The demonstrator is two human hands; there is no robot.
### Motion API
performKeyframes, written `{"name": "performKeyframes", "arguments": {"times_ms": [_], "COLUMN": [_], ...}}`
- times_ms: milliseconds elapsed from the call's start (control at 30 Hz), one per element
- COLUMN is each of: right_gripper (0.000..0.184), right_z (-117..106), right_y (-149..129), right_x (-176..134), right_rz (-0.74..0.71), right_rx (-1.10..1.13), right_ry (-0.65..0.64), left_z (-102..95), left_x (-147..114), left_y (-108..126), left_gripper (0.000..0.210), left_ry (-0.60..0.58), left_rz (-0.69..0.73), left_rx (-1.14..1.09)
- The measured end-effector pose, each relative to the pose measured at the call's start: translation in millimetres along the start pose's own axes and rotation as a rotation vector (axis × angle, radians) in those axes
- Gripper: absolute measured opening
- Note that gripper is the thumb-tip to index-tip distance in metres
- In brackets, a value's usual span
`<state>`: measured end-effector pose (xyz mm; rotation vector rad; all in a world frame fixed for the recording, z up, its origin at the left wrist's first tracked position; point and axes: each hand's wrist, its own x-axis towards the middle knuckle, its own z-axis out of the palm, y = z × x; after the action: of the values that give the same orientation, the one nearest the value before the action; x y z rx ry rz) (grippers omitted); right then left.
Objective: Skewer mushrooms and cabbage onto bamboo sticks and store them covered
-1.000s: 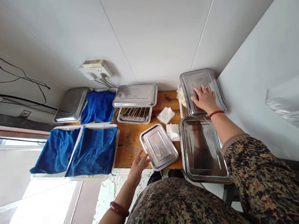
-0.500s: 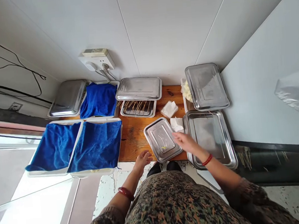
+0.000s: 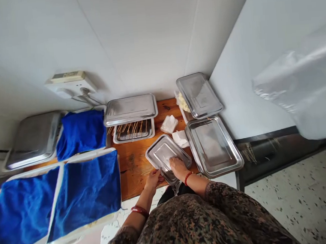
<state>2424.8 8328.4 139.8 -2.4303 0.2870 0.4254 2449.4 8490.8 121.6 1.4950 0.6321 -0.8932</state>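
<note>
A small metal tray (image 3: 158, 151) rests at an angle on the wooden table near its front edge. My left hand (image 3: 153, 180) is at the tray's left edge, thumb and fingers closed on the rim. My right hand (image 3: 179, 167) reaches down into the tray, its fingers bunched together against the bottom. What those fingers hold, if anything, is hidden under the hand. Folded white tissue (image 3: 180, 138) lies just behind the tray, and a clear pack of white tissues (image 3: 169, 124) sits farther back.
On the right stand stacked metal trays (image 3: 214, 146), with a metal lid (image 3: 199, 94) behind over a white container. Wooden skewers (image 3: 132, 129) lie in a tray under another lid (image 3: 130, 108). Blue cloths (image 3: 86, 192) cover white bins on the left. A wall socket (image 3: 71, 84) is behind.
My right hand has moved from the tray's right edge down into its middle, covering the green bits seen there before. My left hand has come to the tray's left rim. The view has shifted rightward.
</note>
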Motion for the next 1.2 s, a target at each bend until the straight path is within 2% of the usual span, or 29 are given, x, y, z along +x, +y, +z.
{"name": "performKeyframes", "arguments": {"times_ms": [133,267,333,433,533,600,667,767,833,933,1000,1100,1200], "right_gripper": [0.034,0.018,0.017,0.025,0.026,0.017,0.013,0.012,0.012,0.014,0.017,0.020,0.025], "right_z": [-5.1,-24.3,-40.9,-75.9,-121.0,-153.1,-182.8,-215.3,-226.5,-228.8,-224.4,-215.9,-209.5], "right_y": [-1.9,-3.5,-2.9,3.3,17.6,31.2,46.5,67.5,77.8,88.1,93.7,102.1,108.3], "right_x": [0.4,-10.7,-23.4,-47.9,-70.4,-80.5,-86.4,-90.8,-93.4,-98.7,-102.5,-106.2,-104.0], "right_rz": [0.041,0.034,0.001,-0.065,-0.114,-0.088,-0.061,-0.037,-0.026,0.019,0.057,0.110,0.144], "right_rx": [0.141,0.380,0.534,0.758,0.962,1.288,1.444,1.498,1.489,1.462,1.441,1.420,1.395], "right_ry": [0.062,0.110,0.088,0.016,0.000,-0.024,0.114,0.349,0.411,0.381,0.348,0.279,0.207], "left_z": [5.1,1.4,-8.0,-24.0,-23.9,-8.0,19.6,72.5,108.0,152.6,174.0,193.2,199.5], "left_x": [2.3,-5.4,-16.3,-41.8,-71.1,-86.4,-94.7,-93.8,-87.8,-77.3,-70.8,-63.5,-62.6], "left_y": [7.3,21.8,32.7,49.6,64.5,73.3,79.6,81.9,79.0,71.6,66.0,56.1,46.2], "left_gripper": [0.046,0.039,0.038,0.041,0.040,0.040,0.041,0.041,0.037,0.031,0.028,0.027,0.035], "left_ry": [-0.044,-0.090,-0.100,-0.128,-0.209,-0.264,-0.311,-0.392,-0.444,-0.510,-0.509,-0.437,-0.340], "left_rz": [0.048,0.096,0.130,0.178,0.255,0.315,0.377,0.383,0.367,0.337,0.322,0.316,0.337], "left_rx": [0.004,-0.024,-0.041,-0.044,0.023,0.101,0.206,0.327,0.348,0.364,0.355,0.299,0.219]}}
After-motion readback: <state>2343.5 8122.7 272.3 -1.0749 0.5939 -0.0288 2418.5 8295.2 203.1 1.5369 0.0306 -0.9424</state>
